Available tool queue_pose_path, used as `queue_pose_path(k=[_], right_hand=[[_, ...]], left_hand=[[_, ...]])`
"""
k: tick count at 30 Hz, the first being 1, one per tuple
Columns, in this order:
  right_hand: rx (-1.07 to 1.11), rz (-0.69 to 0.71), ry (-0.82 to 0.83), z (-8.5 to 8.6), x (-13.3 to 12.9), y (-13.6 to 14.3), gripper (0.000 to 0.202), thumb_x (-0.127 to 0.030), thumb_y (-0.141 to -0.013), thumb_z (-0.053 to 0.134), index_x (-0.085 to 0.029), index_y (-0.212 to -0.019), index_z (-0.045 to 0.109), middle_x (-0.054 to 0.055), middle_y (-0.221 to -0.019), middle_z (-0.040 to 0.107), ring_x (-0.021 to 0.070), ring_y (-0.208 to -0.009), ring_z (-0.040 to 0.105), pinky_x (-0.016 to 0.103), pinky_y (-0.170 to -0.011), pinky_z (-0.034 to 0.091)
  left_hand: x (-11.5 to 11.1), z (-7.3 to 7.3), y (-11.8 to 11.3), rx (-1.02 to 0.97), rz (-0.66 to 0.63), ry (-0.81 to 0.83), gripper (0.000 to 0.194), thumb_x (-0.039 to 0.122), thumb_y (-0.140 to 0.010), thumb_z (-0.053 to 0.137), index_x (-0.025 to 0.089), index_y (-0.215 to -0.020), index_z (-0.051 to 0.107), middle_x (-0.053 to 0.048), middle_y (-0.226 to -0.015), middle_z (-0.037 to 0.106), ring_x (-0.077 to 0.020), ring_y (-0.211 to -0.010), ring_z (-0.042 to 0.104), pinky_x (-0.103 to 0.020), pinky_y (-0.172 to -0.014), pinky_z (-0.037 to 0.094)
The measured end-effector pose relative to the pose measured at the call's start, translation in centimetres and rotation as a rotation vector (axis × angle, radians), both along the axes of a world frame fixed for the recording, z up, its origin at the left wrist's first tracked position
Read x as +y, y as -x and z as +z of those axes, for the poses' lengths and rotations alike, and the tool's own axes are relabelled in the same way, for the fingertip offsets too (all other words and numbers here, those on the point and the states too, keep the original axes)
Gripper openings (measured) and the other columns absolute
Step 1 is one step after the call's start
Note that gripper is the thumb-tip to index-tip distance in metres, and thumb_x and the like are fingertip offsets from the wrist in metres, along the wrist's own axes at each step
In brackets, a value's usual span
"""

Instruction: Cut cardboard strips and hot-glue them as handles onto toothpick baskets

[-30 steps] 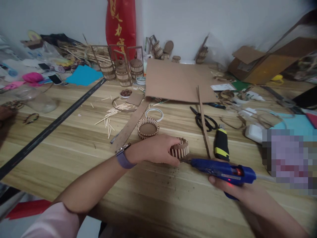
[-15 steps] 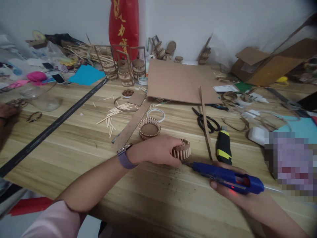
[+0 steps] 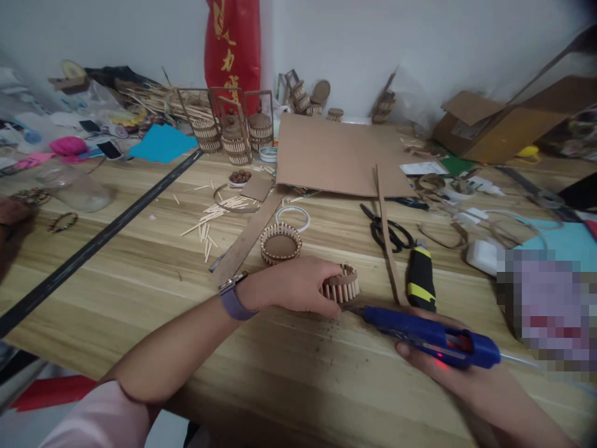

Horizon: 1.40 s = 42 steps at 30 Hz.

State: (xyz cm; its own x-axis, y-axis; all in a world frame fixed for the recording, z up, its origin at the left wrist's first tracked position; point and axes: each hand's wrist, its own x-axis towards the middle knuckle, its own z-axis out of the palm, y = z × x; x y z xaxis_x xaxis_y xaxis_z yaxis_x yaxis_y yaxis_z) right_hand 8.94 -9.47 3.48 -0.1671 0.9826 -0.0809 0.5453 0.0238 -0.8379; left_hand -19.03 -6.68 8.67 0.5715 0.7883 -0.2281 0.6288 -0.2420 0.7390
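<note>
My left hand (image 3: 303,285), with a watch on its wrist, grips the left side of a small ring of wooden sticks (image 3: 346,284) with a cardboard band. My right hand (image 3: 448,358) is wrapped round a blue glue gun (image 3: 426,333) with a small red light. The gun's nozzle points left, close to the lower edge of the stick ring and my left fingertips; whether it touches cannot be made out. Just behind my left hand sits a round stick basket with a cardboard bottom (image 3: 280,244).
Scissors (image 3: 396,235), a cardboard strip (image 3: 386,239) and a black-yellow cutter (image 3: 421,277) lie right of the ring. Behind are loose sticks (image 3: 219,211), a cardboard sheet (image 3: 342,155) and handled baskets (image 3: 236,140). Another person's hand (image 3: 16,210) rests far left.
The view has shifted very slightly. Both hands keep nearly the same pose, with the glue gun's nozzle still beside the stick ring.
</note>
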Motion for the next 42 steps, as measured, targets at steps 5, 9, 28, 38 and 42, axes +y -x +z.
queue_pose_path(k=[5,9,28,38,42], right_hand=[[0.014,-0.076,-0.022,-0.9,-0.1,-0.5,0.051,-0.062,-0.056,0.086,-0.026,-0.093,0.077,0.006,-0.090,0.080,0.0285,-0.075,0.075,0.037,-0.068,0.065],[0.018,-0.074,-0.052,-1.6,-0.2,-0.8,0.054,-0.061,-0.059,0.085,-0.025,-0.098,0.077,0.008,-0.095,0.081,0.0300,-0.080,0.077,0.038,-0.073,0.065],[-0.036,0.020,-0.078,-0.2,-0.1,0.4,0.038,-0.063,-0.065,0.078,-0.027,-0.072,0.069,0.004,-0.077,0.076,0.0242,-0.062,0.069,0.035,-0.057,0.061],[-0.060,-0.020,-0.174,-2.2,-0.3,-0.4,0.041,-0.061,-0.069,0.075,-0.026,-0.090,0.075,0.006,-0.088,0.079,0.0307,-0.081,0.074,0.042,-0.078,0.064],[-0.073,-0.040,-0.207,-2.5,-0.2,-0.7,0.041,-0.061,-0.069,0.075,-0.027,-0.092,0.075,0.008,-0.093,0.079,0.0349,-0.094,0.075,0.047,-0.090,0.062]], left_hand=[[0.1,-0.2,0.0,0.028,0.004,-0.002,0.024,0.029,-0.078,0.071,0.020,-0.081,0.050,0.004,-0.076,0.055,-0.0135,-0.069,0.052,-0.027,-0.060,0.034],[0.0,-0.3,0.0,-0.002,0.007,0.007,0.024,0.028,-0.078,0.071,0.021,-0.080,0.049,0.004,-0.077,0.056,-0.0134,-0.069,0.053,-0.026,-0.061,0.035],[0.0,0.1,0.0,0.028,0.021,0.005,0.021,0.026,-0.076,0.069,0.021,-0.080,0.049,0.004,-0.077,0.056,-0.0142,-0.071,0.054,-0.026,-0.062,0.035],[0.0,0.1,0.0,0.037,0.016,-0.001,0.021,0.025,-0.076,0.068,0.021,-0.079,0.048,0.004,-0.075,0.053,-0.0133,-0.069,0.051,-0.027,-0.061,0.033],[-0.1,0.3,0.0,0.044,0.020,-0.005,0.021,0.026,-0.077,0.068,0.021,-0.079,0.048,0.004,-0.078,0.055,-0.0138,-0.072,0.052,-0.026,-0.062,0.033]])
